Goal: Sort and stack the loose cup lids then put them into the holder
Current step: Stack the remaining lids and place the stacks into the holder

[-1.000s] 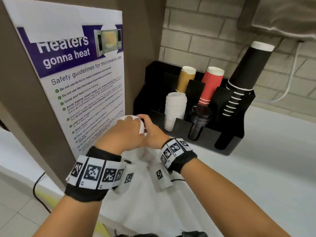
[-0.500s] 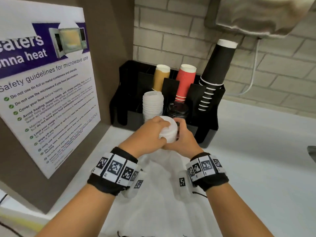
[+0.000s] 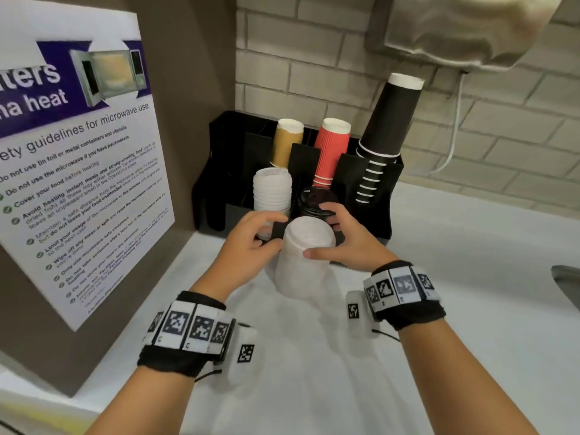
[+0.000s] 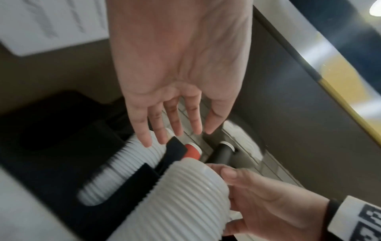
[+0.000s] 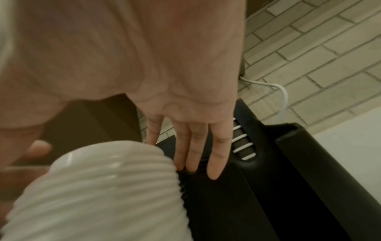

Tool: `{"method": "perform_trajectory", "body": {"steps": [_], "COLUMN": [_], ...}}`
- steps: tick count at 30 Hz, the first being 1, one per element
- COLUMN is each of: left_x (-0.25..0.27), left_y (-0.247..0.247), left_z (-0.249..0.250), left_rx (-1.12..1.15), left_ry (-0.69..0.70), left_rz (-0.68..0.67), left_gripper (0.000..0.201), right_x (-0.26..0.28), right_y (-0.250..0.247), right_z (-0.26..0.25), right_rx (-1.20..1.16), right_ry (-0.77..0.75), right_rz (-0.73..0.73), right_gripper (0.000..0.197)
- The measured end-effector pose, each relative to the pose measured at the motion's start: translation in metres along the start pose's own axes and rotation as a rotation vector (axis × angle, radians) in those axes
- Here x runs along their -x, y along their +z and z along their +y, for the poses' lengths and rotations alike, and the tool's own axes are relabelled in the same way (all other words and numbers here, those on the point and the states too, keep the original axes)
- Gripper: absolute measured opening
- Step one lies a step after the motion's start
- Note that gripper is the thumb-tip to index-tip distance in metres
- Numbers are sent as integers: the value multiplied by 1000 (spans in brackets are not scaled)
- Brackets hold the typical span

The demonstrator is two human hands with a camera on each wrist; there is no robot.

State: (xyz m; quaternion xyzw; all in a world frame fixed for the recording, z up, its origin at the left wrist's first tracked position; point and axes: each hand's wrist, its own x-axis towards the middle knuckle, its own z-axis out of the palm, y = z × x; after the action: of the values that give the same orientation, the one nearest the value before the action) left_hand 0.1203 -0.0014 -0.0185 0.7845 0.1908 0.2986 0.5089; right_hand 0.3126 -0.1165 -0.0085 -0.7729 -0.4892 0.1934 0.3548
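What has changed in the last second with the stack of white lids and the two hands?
The tall stack of ribbed white plastic lids has moved from beside the poster to the front of the black plastic holder. The left hand has let go, fingers now straight; the right hand still holds it. The cups stayed put.

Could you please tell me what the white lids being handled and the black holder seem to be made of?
The white lid stack looks like thin moulded plastic: glossy, slightly translucent ridged rims. The black holder seems to be rigid matte plastic or acrylic, flat-panelled with clean edges; which one is unclear.
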Motion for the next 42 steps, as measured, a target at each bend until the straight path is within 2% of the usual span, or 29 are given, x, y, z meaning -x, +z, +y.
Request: {"method": "perform_trajectory", "body": {"steps": [5, 8, 14, 18, 22, 24, 27, 30, 34, 42], "left_x": [20, 25, 28, 26, 22, 19, 17, 18, 18, 15], "left_y": [-12, -14, -17, -11, 3, 9, 10, 6, 3, 4], "left_z": [-12, -14, -16, -15, -5, 0, 3, 3, 4, 3], "left_rx": [62, 78, 90, 145, 290, 387, 476, 474, 457, 463], "left_ry": [-124, -144, -170, -159, -113, -68, -4, 22, 22, 10], "left_rz": [80, 81, 90, 82, 12, 6, 31, 12, -18, -33], "left_gripper": [32, 29, 29, 40, 92, 106, 102, 96, 102, 106], "right_x": [-17, -23, -28, -25, -8, 0, 7, 10, 11, 14], "right_y": [-6, -4, 1, -8, -8, -4, -3, -10, -17, -15], "right_z": [-20, -26, -29, -39, -62, -72, -81, -84, -85, -89], "right_rx": [290, 357, 420, 343, 84, -32, -97, -98, -64, -40], "right_ry": [-3, 13, 25, -70, -189, -200, -208, -209, -226, -255], "right_rz": [-157, -227, -265, -178, -165, -215, -258, -271, -300, -226], "right_gripper": [91, 95, 90, 85, 76, 72, 68, 71, 73, 74]}}
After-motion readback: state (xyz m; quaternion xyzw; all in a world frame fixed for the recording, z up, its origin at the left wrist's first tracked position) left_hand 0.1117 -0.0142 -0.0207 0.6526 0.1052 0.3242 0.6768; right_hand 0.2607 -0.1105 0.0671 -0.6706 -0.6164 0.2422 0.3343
